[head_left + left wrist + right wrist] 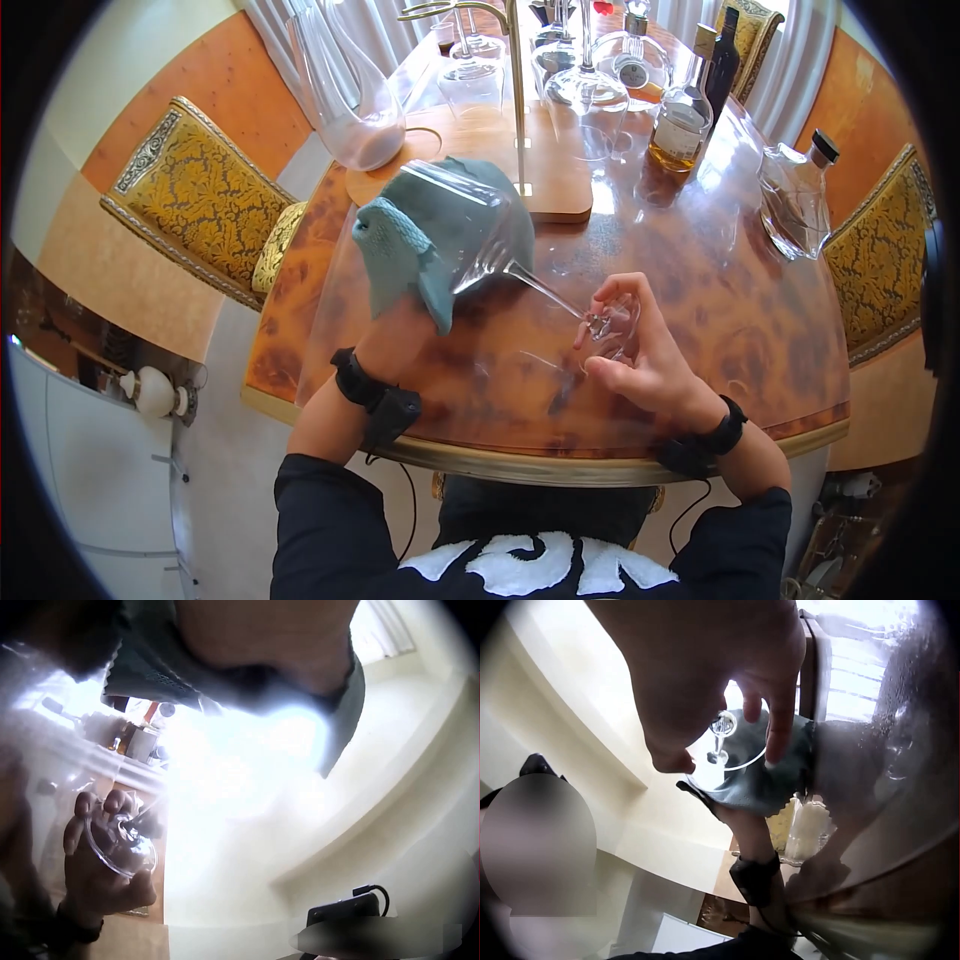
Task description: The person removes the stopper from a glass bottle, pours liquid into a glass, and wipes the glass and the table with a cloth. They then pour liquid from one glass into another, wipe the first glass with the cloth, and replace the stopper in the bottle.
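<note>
A clear stemmed glass (545, 288) is tilted over the table, its bowl up and left against a grey-green cloth (395, 262). The left hand (400, 325) holds the cloth at the bowl; its fingers are hidden in the folds. With curled fingers and thumb the right hand (648, 360) grips the round foot of the glass by its edge. In the left wrist view the right hand (101, 877) has its fingertips around the foot (124, 859). The right wrist view shows the foot between thumb and fingers of the right hand (705, 667), with the cloth (780, 769) behind.
A decanter (365, 140) and a wooden stand (560, 190) with hanging glasses are at the back of the glossy table (700, 330). Bottles (682, 125) stand behind to the right, with a square bottle (795, 200) at the right edge. Patterned chairs (195, 190) flank the table.
</note>
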Available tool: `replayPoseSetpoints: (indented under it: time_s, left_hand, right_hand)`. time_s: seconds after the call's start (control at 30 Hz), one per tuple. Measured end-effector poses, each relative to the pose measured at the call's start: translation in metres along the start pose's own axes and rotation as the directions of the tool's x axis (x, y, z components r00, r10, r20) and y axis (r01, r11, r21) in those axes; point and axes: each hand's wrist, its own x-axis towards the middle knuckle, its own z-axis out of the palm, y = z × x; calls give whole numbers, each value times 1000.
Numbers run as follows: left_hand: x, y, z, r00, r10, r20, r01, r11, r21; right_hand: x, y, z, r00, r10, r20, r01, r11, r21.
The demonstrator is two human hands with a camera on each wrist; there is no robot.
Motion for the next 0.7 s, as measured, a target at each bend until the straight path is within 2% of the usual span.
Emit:
replayPoseSetpoints:
  time_s: [0.03, 0.17, 0.27, 0.3, 0.33, 0.37, 0.4, 0.43, 0.47, 0.5, 0.53, 0.57, 0.6, 0.67, 0.7]
  left_hand:
    - [5, -2, 4, 999, -50, 7, 50, 997, -53]
    - [-5, -3, 16, 970, -235, 60, 243, 935, -258]
    - [5, -4, 19, 925, -359, 126, 379, 836, -396]
    - [18, -12, 35, 904, -401, 151, 425, 793, -436]
    - [3, -3, 23, 881, -438, 178, 466, 747, -474]
    - [2, -4, 22, 858, -471, 205, 504, 697, -510]
    - [3, -5, 25, 860, -468, 204, 502, 698, -511]
    - [5, -5, 31, 915, -369, 163, 403, 828, -389]
    - [7, -4, 34, 957, -256, 137, 284, 925, -253]
    - [8, -7, 33, 958, -252, 137, 280, 926, -251]
    - [9, -11, 31, 945, -303, 120, 326, 861, -390]
    - [10, -13, 30, 928, -356, 111, 360, 774, -522]
    - [11, -13, 28, 928, -354, 116, 361, 775, -519]
    - [11, -8, 22, 915, -318, 250, 404, 692, -598]
    - [11, -9, 17, 914, -317, 251, 404, 691, -600]
  right_hand:
    - [0, 4, 0, 998, -48, -27, 45, 995, -93]
    - [1, 4, 2, 999, -42, -32, 39, 996, -77]
    - [2, -1, 2, 996, -71, -56, 69, 997, -34]
    - [3, 0, 0, 997, -71, -40, 73, 996, 42]
    - [3, 0, -2, 997, -74, -24, 77, 990, 118]
    - [4, 0, -4, 997, -74, -22, 76, 990, 117]
    - [5, 0, -6, 1000, -17, -3, 17, 970, 242]
    - [5, 0, -8, 999, 39, 25, -46, 932, 360]
    - [5, 3, -8, 999, 38, 28, -46, 933, 357]
    - [6, 7, -8, 997, 60, 53, -77, 886, 456]
    - [7, 9, -8, 994, 78, 80, -109, 827, 551]
    - [8, 8, -8, 994, 75, 77, -106, 827, 552]
    - [10, 7, -10, 992, 77, 104, -124, 795, 594]
    - [12, 5, -12, 989, 79, 128, -143, 760, 634]
    - [12, 5, -15, 985, 65, 161, -156, 737, 657]
